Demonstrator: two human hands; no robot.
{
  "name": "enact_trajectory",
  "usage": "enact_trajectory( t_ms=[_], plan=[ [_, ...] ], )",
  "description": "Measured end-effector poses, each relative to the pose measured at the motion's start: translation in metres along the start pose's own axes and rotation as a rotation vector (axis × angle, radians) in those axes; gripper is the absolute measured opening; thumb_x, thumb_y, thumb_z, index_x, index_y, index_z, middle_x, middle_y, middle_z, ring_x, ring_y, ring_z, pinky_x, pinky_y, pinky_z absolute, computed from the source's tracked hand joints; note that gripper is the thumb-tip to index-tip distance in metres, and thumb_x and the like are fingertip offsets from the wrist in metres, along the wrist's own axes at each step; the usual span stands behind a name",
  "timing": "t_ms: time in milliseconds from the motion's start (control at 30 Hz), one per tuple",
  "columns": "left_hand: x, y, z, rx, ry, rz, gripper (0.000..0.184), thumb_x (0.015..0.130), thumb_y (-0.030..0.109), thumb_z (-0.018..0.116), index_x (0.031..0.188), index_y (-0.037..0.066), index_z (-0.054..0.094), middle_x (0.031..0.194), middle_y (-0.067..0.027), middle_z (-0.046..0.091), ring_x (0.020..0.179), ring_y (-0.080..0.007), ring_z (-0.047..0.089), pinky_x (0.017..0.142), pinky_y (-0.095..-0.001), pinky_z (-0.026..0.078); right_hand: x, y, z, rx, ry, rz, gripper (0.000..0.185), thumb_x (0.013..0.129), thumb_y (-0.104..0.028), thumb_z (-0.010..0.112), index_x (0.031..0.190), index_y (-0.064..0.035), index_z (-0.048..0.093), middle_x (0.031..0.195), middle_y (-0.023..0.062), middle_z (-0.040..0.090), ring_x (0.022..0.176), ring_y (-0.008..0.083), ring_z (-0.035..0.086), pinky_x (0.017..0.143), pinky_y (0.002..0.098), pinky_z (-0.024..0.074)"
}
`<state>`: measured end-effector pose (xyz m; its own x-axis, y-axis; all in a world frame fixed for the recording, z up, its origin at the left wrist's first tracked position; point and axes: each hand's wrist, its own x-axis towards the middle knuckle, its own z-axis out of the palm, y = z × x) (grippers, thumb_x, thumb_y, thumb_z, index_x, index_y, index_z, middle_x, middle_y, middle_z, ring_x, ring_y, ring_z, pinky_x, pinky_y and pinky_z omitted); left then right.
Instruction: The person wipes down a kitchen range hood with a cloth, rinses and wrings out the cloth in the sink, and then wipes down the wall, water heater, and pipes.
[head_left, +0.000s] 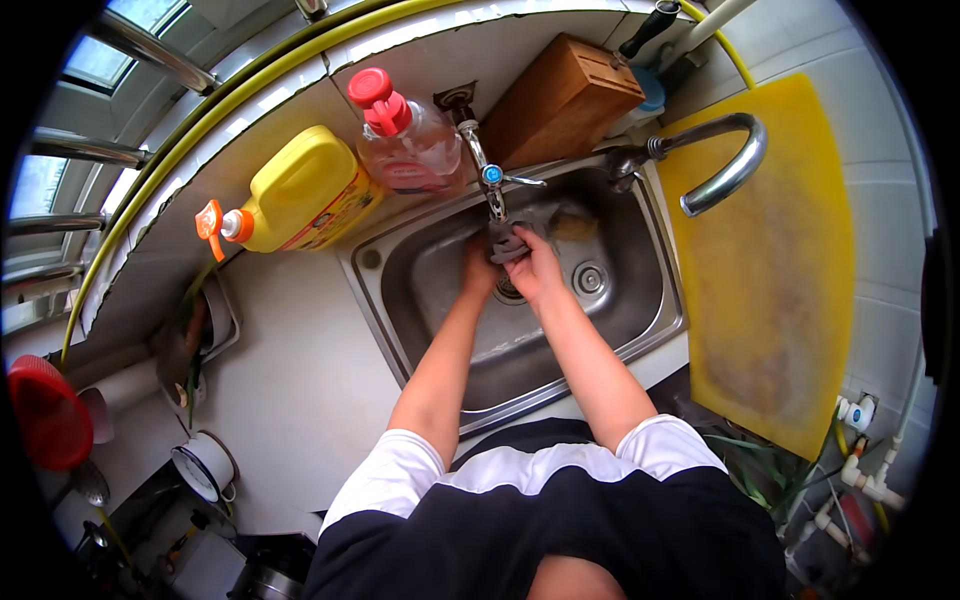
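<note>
The crumpled grey cloth [508, 243] sits just under the slim chrome tap [480, 158], between the right hand [541, 265], its grip pinching it, and the left hand [479, 268], whose closure I cannot tell.

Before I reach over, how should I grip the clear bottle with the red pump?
Probably the clear body of the bottle, below its red pump head, coming from over the sink: the broad body suits a palm, and the yellow bottle and blue-marked tap flank it.

No legible text; label [328, 216] on yellow jug [297, 182] blurry.
</note>
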<state>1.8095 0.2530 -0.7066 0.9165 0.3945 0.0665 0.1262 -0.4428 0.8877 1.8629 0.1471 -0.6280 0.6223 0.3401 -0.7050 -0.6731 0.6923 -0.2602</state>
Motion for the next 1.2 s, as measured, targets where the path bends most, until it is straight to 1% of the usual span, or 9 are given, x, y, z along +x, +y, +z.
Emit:
enact_trajectory(
  t_ms=[67, 133, 333, 500, 567, 633, 767, 933, 1200],
  plan=[
    [0.004, -0.008, -0.008, -0.009, 0.007, 0.1, 0.058, 0.071, 0.005, 0.066, 0.128, 0.01, 0.057, 0.107, -0.0219, 0.062, 0.105, -0.0381, 0.061, 0.082, -0.0409, 0.054, -0.005, -0.007, 0.003, -0.014, 0.036, -0.109, 0.023, 0.088, -0.004, 0.063, 0.109, -0.0119, 0.057, 0.104, 0.0062, 0.065, 0.099, 0.0228, 0.063, 0.085, 0.0432, 0.0534],
    [0.01, 0.004, -0.027, -0.072, -0.2, -0.552, 0.051, 0.077, 0.007, 0.063, 0.127, 0.012, 0.058, 0.089, -0.0137, 0.066, 0.078, -0.0275, 0.066, 0.066, -0.0353, 0.056, -0.008, -0.017, 0.0, -0.079, 0.052, -0.302, 0.031, 0.087, -0.003, 0.064, 0.113, -0.0169, 0.054, 0.112, 0.0041, 0.062, 0.108, 0.0235, 0.058, 0.088, 0.0469, 0.0482],
    [-0.014, 0.087, -0.053, -0.888, -0.314, -0.794, 0.032, 0.088, 0.016, 0.063, 0.12, 0.012, 0.063, 0.082, 0.0012, 0.063, 0.06, -0.005, 0.051, 0.051, -0.0207, 0.042, 0.01, -0.015, -0.042, -0.248, 0.216, -0.069, 0.035, 0.087, -0.024, 0.072, 0.117, -0.0211, 0.053, 0.113, 0.0063, 0.06, 0.107, 0.0254, 0.056, 0.086, 0.0486, 0.0471],
    [-0.066, 0.119, -0.02, -0.676, -0.255, -0.431, 0.02, 0.086, 0.024, 0.074, 0.092, 0.007, 0.067, 0.078, 0.0025, 0.064, 0.066, -0.0077, 0.056, 0.057, -0.0244, 0.046, 0.041, -0.005, -0.078, -0.227, -0.094, 0.392, 0.056, 0.082, -0.058, 0.071, 0.115, -0.0169, 0.053, 0.099, 0.0073, 0.061, 0.094, 0.0252, 0.059, 0.076, 0.0443, 0.0511],
    [-0.063, 0.117, -0.02, -0.445, -0.26, -0.445, 0.026, 0.088, 0.031, 0.07, 0.085, 0.005, 0.068, 0.074, -0.0031, 0.067, 0.067, -0.0122, 0.06, 0.063, -0.029, 0.049, 0.053, 0.025, -0.088, -0.279, 0.174, 0.109, 0.055, 0.085, -0.063, 0.064, 0.107, -0.013, 0.057, 0.094, 0.0072, 0.061, 0.085, 0.0247, 0.061, 0.071, 0.0383, 0.0518],
    [-0.044, 0.109, -0.022, -0.055, -0.029, -0.48, 0.041, 0.09, 0.045, 0.058, 0.085, 0.006, 0.069, 0.071, -0.0195, 0.066, 0.066, -0.0357, 0.065, 0.062, -0.0449, 0.049, 0.055, 0.04, -0.095, -0.406, 0.157, -0.031, 0.045, 0.091, -0.054, 0.06, 0.105, -0.0108, 0.058, 0.095, 0.0078, 0.062, 0.08, 0.0243, 0.062, 0.068, 0.036, 0.053],
    [0.007, 0.05, -0.041, 0.163, 0.071, -0.479, 0.051, 0.095, 0.05, 0.046, 0.094, 0.005, 0.071, 0.083, -0.0209, 0.068, 0.085, -0.0427, 0.065, 0.075, -0.0491, 0.048, 0.014, 0.044, 0.001, -0.121, 0.218, 0.101, 0.037, 0.097, -0.045, 0.055, 0.113, -0.0112, 0.059, 0.087, 0.008, 0.064, 0.074, 0.0237, 0.062, 0.067, 0.0321, 0.0518],
    [0.02, 0.012, -0.059, 0.291, 0.082, -0.441, 0.038, 0.089, 0.043, 0.057, 0.105, 0.01, 0.069, 0.094, -0.0194, 0.069, 0.091, -0.0412, 0.064, 0.078, -0.0488, 0.05, 0.05, -0.002, -0.018, -0.226, 0.329, -0.147, 0.03, 0.099, -0.036, 0.054, 0.119, -0.015, 0.058, 0.111, 0.0042, 0.066, 0.098, 0.0255, 0.063, 0.087, 0.0514, 0.0478],
    [0.004, 0.013, -0.02, 0.141, -0.019, -0.114, 0.052, 0.074, 0.018, 0.075, 0.123, 0.015, 0.062, 0.109, -0.0145, 0.067, 0.101, -0.0363, 0.064, 0.087, -0.0481, 0.052, 0.023, 0.009, -0.004, -0.449, 0.057, -0.041, 0.026, 0.095, -0.025, 0.062, 0.119, -0.0167, 0.059, 0.113, 0.002, 0.064, 0.095, 0.022, 0.062, 0.085, 0.0436, 0.0469]
  ],
)
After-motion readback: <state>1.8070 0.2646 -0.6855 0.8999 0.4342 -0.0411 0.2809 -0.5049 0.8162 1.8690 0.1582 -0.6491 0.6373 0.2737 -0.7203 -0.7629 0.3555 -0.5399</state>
